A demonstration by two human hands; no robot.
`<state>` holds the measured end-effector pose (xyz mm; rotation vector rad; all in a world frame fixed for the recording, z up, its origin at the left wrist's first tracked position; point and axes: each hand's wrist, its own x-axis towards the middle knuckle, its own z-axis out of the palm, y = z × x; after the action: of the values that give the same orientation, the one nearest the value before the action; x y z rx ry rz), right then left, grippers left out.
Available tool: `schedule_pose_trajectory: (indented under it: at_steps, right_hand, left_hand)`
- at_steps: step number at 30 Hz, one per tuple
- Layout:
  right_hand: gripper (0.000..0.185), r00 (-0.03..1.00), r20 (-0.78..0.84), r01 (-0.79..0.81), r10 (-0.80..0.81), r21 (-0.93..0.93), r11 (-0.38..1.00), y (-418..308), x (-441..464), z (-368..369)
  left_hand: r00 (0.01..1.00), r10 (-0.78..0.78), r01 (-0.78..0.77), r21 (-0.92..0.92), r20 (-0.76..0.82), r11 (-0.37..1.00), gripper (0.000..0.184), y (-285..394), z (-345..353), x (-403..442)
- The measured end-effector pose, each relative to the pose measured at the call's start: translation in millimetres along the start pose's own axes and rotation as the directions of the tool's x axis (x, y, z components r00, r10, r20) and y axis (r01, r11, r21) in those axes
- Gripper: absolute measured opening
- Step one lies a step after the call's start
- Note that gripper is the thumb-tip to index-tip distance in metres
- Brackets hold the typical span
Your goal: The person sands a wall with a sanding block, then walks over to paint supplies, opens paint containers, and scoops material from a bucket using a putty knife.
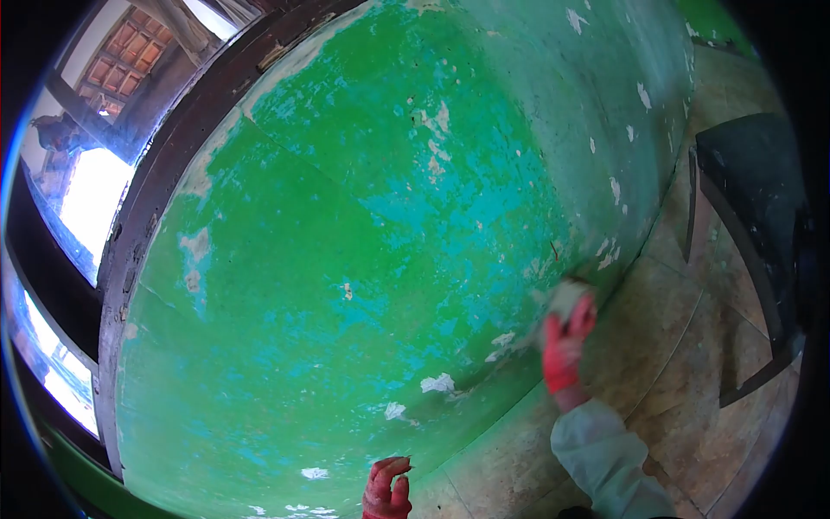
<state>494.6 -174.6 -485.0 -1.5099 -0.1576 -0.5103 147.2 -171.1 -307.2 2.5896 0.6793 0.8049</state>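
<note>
A large wall, painted green with turquoise patches and flaked pale spots, fills most of the view. My right hand, in a red glove, is closed round a pale block with a dark edge. It is at the lower right of the wall, near the floor line; motion blur hides the block's exact kind and whether it touches the wall. At the bottom, my left hand, also red-gloved, is beside the wall. Its fingers are bent with the thumb apart, and nothing shows between them.
Tiled floor runs along the wall's base at the right. A dark chair-like piece of furniture stands there. At the left, a worn dark wooden frame borders a bright opening, with roof tiles visible beyond.
</note>
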Motion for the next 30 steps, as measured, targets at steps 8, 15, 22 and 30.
schedule_pose_trajectory:
  at_steps: [8, 15, 22, 30]
  right_hand:
    - [0.075, 0.992, 0.047, 0.114, -0.116, 0.052, 0.992, -56, -60, 8]
    - [0.080, 0.890, 0.218, 0.391, -0.401, 0.088, 0.916, -37, -73, -11]
    - [0.075, 0.712, 0.122, -0.673, 0.692, 0.399, 0.622, -12, 13, -2]
    - [0.044, 0.602, 0.297, 0.696, -0.741, 0.258, 0.669, -137, -129, -9]
  left_hand:
    - [0.998, 0.063, -0.063, -0.010, -0.011, 0.998, 0.028, 3, 7, 12]
    - [0.994, 0.106, -0.103, -0.074, 0.027, 0.992, 0.033, 5, 12, 10]
    - [0.995, 0.089, -0.093, -0.101, -0.036, 0.991, 0.045, 10, -16, -2]
    - [0.987, 0.159, -0.161, -0.139, -0.021, 0.977, 0.036, 13, 5, 7]
